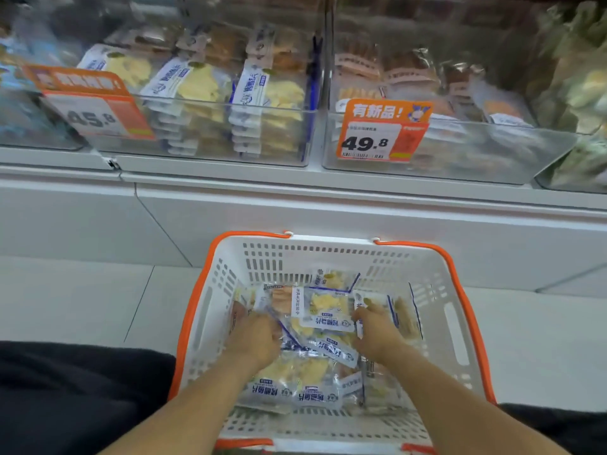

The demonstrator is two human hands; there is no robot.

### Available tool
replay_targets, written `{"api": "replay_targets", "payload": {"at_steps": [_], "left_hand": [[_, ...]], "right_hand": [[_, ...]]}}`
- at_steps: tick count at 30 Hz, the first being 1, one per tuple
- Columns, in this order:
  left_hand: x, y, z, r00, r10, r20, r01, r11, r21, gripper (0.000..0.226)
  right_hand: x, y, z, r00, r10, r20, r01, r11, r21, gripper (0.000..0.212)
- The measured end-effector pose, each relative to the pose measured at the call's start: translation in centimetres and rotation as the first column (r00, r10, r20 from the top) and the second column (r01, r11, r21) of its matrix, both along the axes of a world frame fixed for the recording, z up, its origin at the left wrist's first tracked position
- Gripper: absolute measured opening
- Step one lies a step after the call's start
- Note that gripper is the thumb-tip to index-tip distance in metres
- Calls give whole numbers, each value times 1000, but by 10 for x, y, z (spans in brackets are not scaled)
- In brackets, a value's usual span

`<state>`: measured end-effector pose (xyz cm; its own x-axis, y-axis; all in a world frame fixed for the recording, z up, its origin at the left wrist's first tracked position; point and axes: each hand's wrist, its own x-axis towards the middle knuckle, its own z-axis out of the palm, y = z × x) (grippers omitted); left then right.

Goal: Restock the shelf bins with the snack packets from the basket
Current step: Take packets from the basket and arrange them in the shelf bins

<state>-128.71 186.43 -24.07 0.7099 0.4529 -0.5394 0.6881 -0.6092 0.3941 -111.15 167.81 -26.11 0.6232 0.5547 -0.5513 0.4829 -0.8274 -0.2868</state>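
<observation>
Both hands down in the white basket (210,310) with the orange rim, set on the floor at the near centre, just below the shelf front. Left hand (254,338) buried among the snack packets (323,310), fingers curled down into the pile at its left side, apparently closing on a packet edge, though which one cannot be told. Right hand (374,333) on the right side of the pile, fingers bent over the edge of a blue-and-white packet, seemingly pinching it; thumb hidden. Two hands working from opposite sides, likely to gather several flat packets into one stack rather than lift them singly. Packets lying loose and overlapping, some face up with pale yellow contents showing, one or two with orange-brown contents at far left of the heap. Far above, on the shelf, a clear bin (289,136) at left centre already holding upright rows of the same blue-and-white packets, filed on edge so labels face forward; probably the target for most of the basket's load. Another clear bin (492,152) to the right, with brown-toned packets behind an orange price tag (382,133) reading 49.8. A second price tag (95,103) at far left, blurred. Dark clothing (65,389) at near left. Restocking still early, judging by the full basket.
</observation>
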Motion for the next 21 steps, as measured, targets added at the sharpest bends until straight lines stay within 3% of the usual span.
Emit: {"api": "replay_targets", "payload": {"at_steps": [2, 5, 8, 10, 13, 15, 18, 21], "left_hand": [[12, 4, -14, 999, 48, 0, -48, 997, 57, 33], [27, 11, -28, 987, 155, -42, -156, 988, -14, 64], [32, 20, -41, 979, 169, -115, -187, 968, -169, 80], [29, 22, -54, 969, 203, -144, -235, 935, -266, 82], [28, 22, -59, 930, 356, -86, -364, 871, -330, 71], [32, 21, -57, 910, 412, -41, -402, 857, -324, 55], [40, 18, -51, 884, 466, -46, -445, 806, -391, 57], [45, 14, -49, 822, 570, -23, -535, 757, -375, 14]], "right_hand": [[-5, 11, -5, 998, 26, -53, -26, 1000, 11, 46], [-13, 37, -12, 992, 17, -122, -4, 995, 99, 48], [-11, 68, -17, 962, -69, -264, 121, 975, 187, 54], [-8, 85, -22, 858, -175, -484, 307, 928, 209, 58], [-9, 100, -28, 585, -370, -722, 641, 756, 132, 54], [-8, 101, -32, 468, -451, -760, 761, 642, 88, 50], [-5, 97, -37, 482, -502, -718, 782, 616, 93, 51], [-2, 95, -27, 492, -484, -724, 738, 673, 51, 55]]}}
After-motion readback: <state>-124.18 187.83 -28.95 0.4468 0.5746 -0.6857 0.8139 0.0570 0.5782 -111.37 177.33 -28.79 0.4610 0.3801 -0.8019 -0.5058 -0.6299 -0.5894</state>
